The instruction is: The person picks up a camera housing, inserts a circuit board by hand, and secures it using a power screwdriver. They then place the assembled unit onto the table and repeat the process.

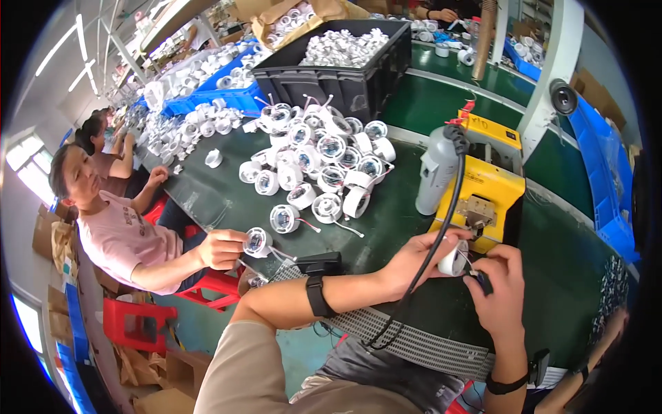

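My left hand point(422, 261) is closed around a white round housing point(452, 262), in front of a yellow machine point(493, 186). Close on its right, my right hand point(500, 293) pinches a small dark part point(483, 282), too small to name. A thin wire seems to run between the housing and that part. A black cable point(441, 231) hangs in front of my left hand and hides some of it. Left of the machine stands a grey cylinder point(438, 171). Many similar white housings point(303, 160) with circuit boards and short wires lie piled on the green table point(386, 238).
At left, a co-worker's hand point(224, 249) holds another white housing point(257, 242). A black crate point(331, 84) of white parts and a blue bin point(210, 98) stand at the back. A perforated grey strip point(414, 341) runs along the near table edge. Blue trays point(603, 165) line the right.
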Tool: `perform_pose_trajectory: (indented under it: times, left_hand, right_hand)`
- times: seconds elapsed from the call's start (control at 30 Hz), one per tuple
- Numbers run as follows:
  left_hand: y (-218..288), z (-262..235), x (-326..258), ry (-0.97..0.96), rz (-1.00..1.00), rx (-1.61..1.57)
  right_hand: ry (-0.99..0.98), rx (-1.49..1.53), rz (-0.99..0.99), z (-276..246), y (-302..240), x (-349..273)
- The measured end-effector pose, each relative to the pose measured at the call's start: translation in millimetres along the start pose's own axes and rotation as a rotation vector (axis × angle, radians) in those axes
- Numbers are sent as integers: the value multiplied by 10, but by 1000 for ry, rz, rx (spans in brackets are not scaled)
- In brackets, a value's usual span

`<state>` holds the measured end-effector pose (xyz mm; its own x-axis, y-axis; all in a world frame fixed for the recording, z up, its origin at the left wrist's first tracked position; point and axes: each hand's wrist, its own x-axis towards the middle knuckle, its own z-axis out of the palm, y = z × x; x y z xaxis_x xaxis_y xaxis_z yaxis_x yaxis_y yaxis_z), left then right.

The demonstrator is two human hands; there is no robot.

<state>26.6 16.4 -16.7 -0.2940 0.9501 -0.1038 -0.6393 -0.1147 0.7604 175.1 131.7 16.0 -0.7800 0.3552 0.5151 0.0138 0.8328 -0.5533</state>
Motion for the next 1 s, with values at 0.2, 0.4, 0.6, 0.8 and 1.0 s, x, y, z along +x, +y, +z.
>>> perform_pose_trajectory:
  times: [0.2, 0.4, 0.6, 0.8, 1.0]
  left_hand:
    - [35, 2, -39, 72, 10, -47]
    - [57, 45, -44, 70, -7, -95]
    - [40, 58, -120, -24, 127, -62]
    - [11, 105, -143, -193, 93, -102]
    - [-10, 121, -136, -305, 115, -88]
  right_hand:
    - [89, -277, -150, 49, 58, 12]
    - [161, -357, -240, -10, 34, 62]
    - [-153, 521, 333, -67, 110, 21]
    - [-42, 992, 432, 73, 122, -68]
    - [6, 904, 409, 112, 16, -90]
